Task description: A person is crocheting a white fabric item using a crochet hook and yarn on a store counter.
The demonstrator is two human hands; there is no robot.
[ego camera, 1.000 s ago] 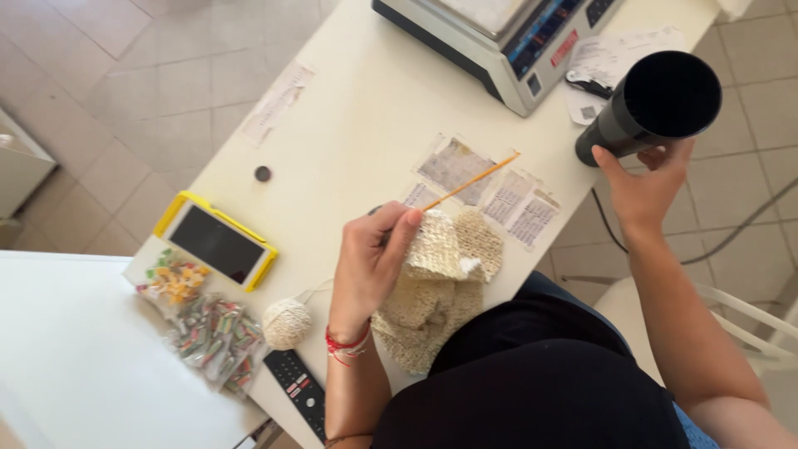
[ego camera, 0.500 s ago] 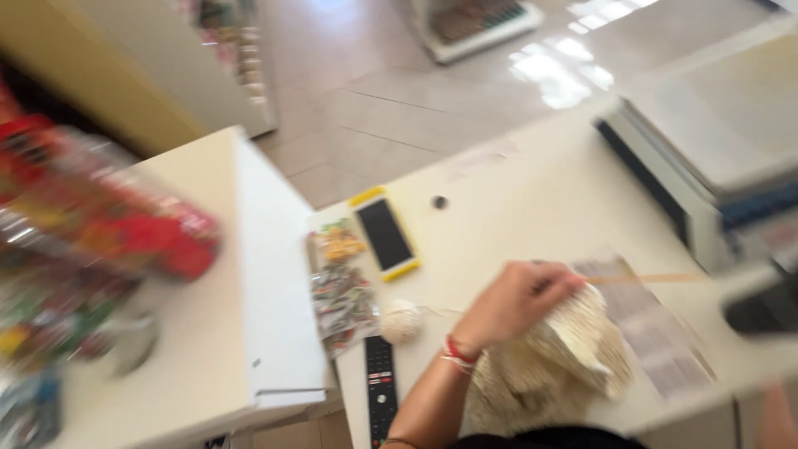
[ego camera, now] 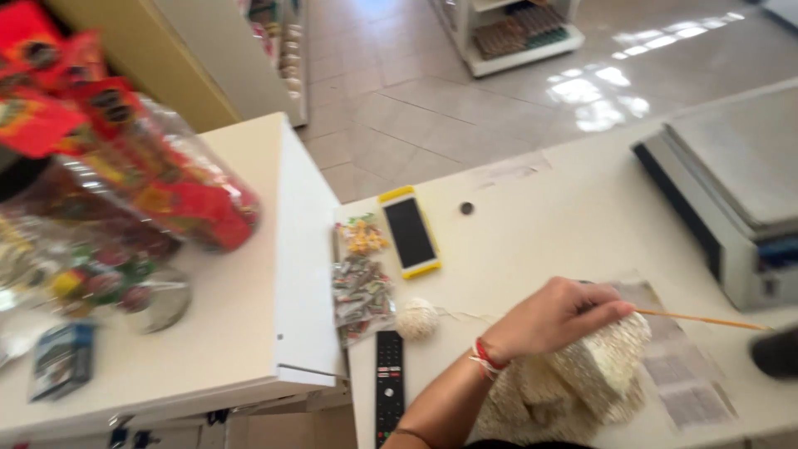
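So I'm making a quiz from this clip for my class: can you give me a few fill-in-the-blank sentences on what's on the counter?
1. The left hand rests on a cream ____ piece.
2. The phone has a ____ case.
3. The small yarn ball lies just above the black ____.
4. A thin ____ stick points right from the hand.

Missing words: knitted; yellow; remote control; orange

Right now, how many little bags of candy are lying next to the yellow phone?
2. One small candy bag lies at the counter's edge left of the yellow phone; the second candy bag lies just below it, above the remote. None looks hidden.
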